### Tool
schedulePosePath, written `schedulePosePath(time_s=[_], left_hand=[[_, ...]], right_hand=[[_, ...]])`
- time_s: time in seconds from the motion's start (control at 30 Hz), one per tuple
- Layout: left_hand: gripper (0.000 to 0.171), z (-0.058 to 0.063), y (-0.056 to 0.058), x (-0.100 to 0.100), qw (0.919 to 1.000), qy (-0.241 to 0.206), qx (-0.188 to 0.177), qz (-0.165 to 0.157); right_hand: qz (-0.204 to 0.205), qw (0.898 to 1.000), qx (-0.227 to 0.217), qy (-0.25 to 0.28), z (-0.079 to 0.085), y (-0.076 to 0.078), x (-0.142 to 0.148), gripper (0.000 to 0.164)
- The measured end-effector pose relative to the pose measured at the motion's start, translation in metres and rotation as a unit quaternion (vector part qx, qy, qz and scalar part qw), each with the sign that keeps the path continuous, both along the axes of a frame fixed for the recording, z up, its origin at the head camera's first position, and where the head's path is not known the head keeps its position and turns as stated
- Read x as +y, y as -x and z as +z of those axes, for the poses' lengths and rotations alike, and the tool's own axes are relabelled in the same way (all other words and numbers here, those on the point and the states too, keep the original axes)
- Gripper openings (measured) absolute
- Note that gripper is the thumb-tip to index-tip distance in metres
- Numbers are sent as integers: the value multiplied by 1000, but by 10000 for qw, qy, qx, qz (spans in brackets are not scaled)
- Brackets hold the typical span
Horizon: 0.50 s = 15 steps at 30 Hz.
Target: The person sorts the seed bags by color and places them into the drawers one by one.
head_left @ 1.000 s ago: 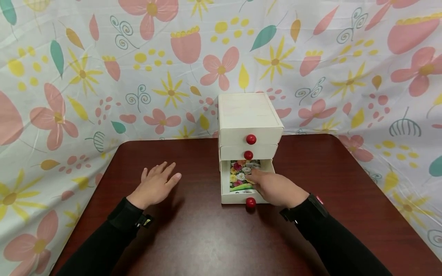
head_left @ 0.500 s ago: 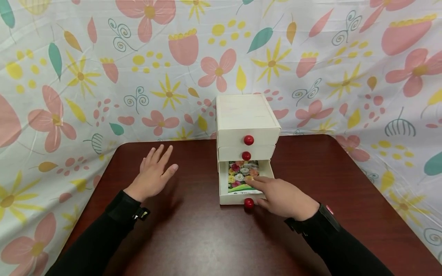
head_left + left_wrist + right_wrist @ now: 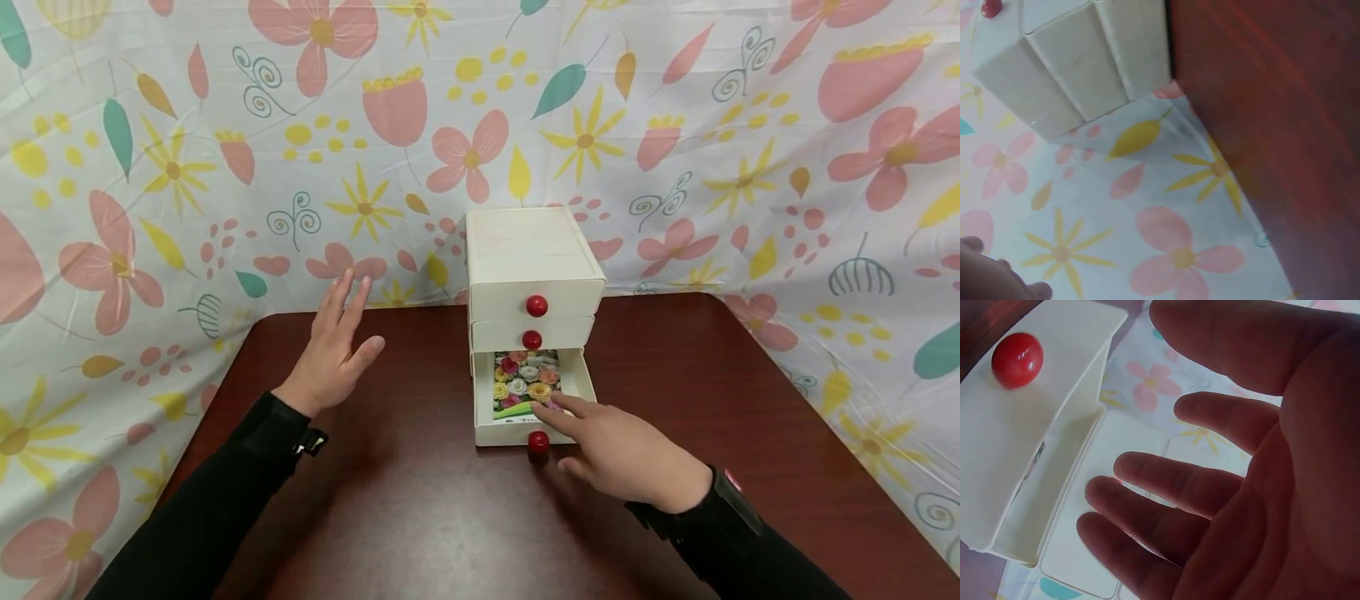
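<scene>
A white chest of drawers (image 3: 534, 250) with red knobs stands on the table. Its bottom drawer (image 3: 498, 434) is pulled out, and a packet with a flower picture (image 3: 517, 386) lies flat inside. Over the drawer's front right corner is my right hand (image 3: 630, 450), fingers extended and holding nothing. In the right wrist view its fingers (image 3: 1166, 475) are spread apart, near the drawer's red knob (image 3: 1017, 360). Left of the chest, my left hand (image 3: 327, 358) is raised with straight fingers and nothing in it. Only a bit of that hand shows in the left wrist view.
A dark reddish-brown table (image 3: 420, 500) carries the chest near its back edge. Behind it hangs a white cloth (image 3: 300, 150) printed with flowers and leaves. The chest's top drawer (image 3: 495, 300) and middle drawer (image 3: 495, 335) are pushed in.
My right hand has drawn back from inside the bottom drawer, toward me and to the right, uncovering more of the packet. My left hand has risen slightly, its fingers now pointing more upward.
</scene>
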State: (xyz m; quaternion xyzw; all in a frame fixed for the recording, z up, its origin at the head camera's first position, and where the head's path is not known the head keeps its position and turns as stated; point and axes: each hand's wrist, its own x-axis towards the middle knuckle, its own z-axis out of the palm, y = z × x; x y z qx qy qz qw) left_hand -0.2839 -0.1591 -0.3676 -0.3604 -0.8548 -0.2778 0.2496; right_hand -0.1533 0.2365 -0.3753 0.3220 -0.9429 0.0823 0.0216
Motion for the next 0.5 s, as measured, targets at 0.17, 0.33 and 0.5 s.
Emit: schedulePosePath(time_s=[0.17, 0.33, 0.5], left_hand=[[79, 18, 11, 17, 9972, -21, 696, -271], [76, 35, 24, 38, 9904, -127, 1188, -698], [70, 48, 39, 62, 9800, -123, 1518, -1278]], right_hand=[[43, 10000, -31, -54, 1, -6, -3, 68], [105, 9999, -108, -16, -4, -7, -7, 59], [198, 9993, -315, -36, -13, -4, -10, 56]])
